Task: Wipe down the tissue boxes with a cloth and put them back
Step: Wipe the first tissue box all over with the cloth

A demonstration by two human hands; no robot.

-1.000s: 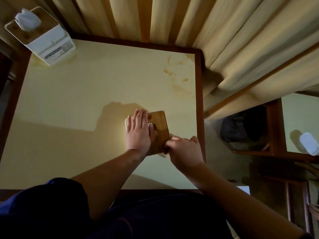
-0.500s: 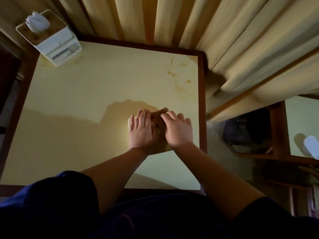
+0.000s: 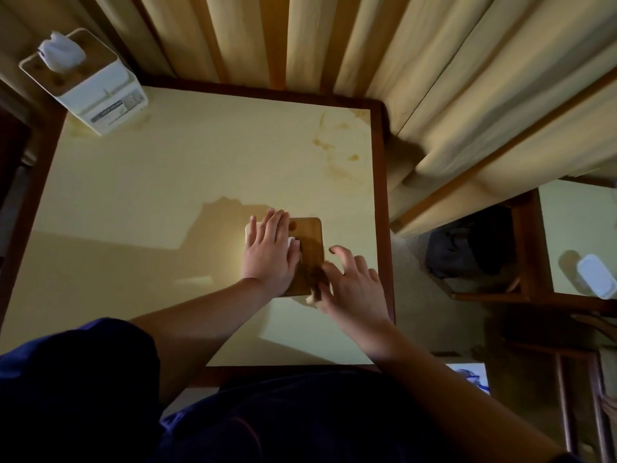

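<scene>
Right hand (image 3: 354, 289), fingers spread and loosely bent, presses a small pale cloth (image 3: 312, 297) at the near corner of the box (image 3: 309, 242), right of centre on the worktop (image 3: 167, 202). Left hand (image 3: 270, 252) lies flat on its lid, fingers straight, steadying it. Judged light, rigid, smooth-sided and prone to slide; take it by the side walls. Second box (image 3: 100, 95) sits far left.

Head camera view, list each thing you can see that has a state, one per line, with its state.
Near tissue box: upright on table, wooden lid on.
Left hand: flat on that box, steadying it.
Right hand: fingers spread, pressing a cloth at the box's near corner.
Far tissue box: upright, tissue sticking out.
</scene>
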